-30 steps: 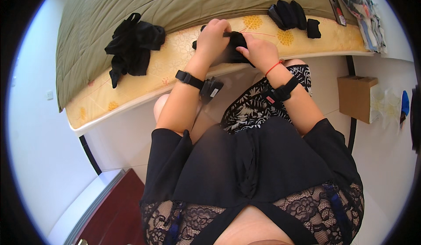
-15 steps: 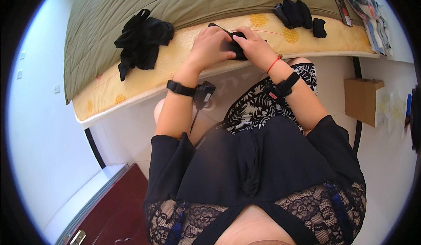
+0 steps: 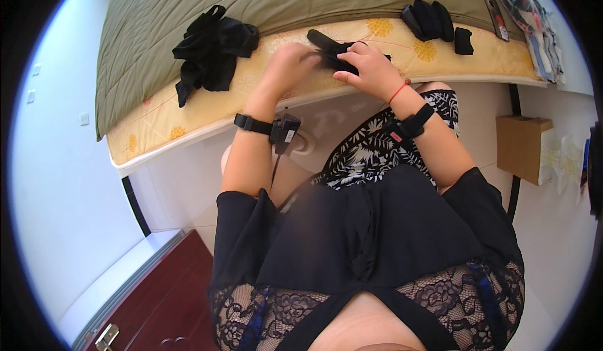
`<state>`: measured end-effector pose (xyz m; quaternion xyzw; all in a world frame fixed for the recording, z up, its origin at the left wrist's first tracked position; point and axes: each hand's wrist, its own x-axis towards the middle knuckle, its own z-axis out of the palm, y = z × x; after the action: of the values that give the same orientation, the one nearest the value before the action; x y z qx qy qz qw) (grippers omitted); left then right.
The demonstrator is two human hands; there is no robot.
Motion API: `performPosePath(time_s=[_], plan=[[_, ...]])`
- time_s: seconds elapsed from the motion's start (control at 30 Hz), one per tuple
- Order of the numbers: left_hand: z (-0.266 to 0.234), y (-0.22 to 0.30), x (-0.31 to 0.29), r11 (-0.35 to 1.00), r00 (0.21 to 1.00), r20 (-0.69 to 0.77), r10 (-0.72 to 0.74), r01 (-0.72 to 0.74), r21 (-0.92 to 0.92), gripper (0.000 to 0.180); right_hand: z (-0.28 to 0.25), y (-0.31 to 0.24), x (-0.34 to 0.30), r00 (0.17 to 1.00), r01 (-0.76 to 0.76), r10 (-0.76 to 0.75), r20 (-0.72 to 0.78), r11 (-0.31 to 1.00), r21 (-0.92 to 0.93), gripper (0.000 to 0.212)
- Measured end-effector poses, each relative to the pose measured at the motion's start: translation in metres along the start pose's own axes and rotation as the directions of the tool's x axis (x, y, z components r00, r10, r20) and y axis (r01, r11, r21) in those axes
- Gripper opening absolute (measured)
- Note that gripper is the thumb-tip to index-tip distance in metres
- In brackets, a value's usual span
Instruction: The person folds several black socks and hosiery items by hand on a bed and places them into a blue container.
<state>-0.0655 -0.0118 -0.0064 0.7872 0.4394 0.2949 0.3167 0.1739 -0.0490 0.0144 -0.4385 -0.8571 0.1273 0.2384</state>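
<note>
A piece of black cloth that looks like a sock (image 3: 325, 40) lies on the patterned yellow mattress (image 3: 276, 90), one end sticking out flat towards the far side. My right hand (image 3: 372, 69) bends its fingers over the near part of it, thumb on the left, gripping the cloth. At the sock's left edge is my left hand (image 3: 289, 68), its fingertips smeared by motion, so their hold is unclear. Left of my hands rests a loose heap of black cloth (image 3: 217, 46). Farther right lie folded black bundles (image 3: 428, 20) and a smaller folded black piece (image 3: 463, 41).
An olive quilt (image 3: 144, 43) covers the bed's far side. A phone-like dark object (image 3: 495, 16) and clothes in clear plastic (image 3: 531, 33) lie at the far right. Below the bed's right end stands a cardboard box (image 3: 521, 147); a dark red cabinet (image 3: 163, 294) is at the lower left.
My left hand has drawn a little to the left and its fingers now blur. More of the sock's far end shows. My right hand stays on the cloth; the whole view has shifted slightly.
</note>
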Motion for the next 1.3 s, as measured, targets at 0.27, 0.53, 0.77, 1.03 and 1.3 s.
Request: performPosePath(time_s=[0.27,0.53,0.77,1.03,1.3], plan=[[0.021,0.042,0.017,0.786,0.928,-0.305,-0.216,0.351,0.509,0.054,0.014,0.003,-0.002,0.985,0.040,-0.040,-0.166,0.999,-0.001,0.014],[0.027,0.036,0.033,0.911,0.938,-0.083,-0.336,0.347,0.223,0.063,0.022,0.008,-0.003,0.980,-0.027,0.042,-0.194,0.997,0.078,0.030],[0.046,0.023,0.038,0.955,0.934,-0.218,-0.283,0.294,0.022,0.053,0.024,0.010,-0.005,0.982,-0.095,0.109,-0.153,0.991,0.098,0.034],[0.021,0.019,0.033,0.976,0.958,-0.282,-0.050,0.107,0.190,0.025,0.042,-0.008,0.010,0.980,-0.131,0.167,-0.109,0.952,0.277,0.035],[0.025,0.019,0.023,0.925,0.936,-0.221,0.275,-0.195,0.326,0.025,0.034,-0.007,0.036,0.753,-0.598,0.487,0.443,0.224,0.770,0.025]])
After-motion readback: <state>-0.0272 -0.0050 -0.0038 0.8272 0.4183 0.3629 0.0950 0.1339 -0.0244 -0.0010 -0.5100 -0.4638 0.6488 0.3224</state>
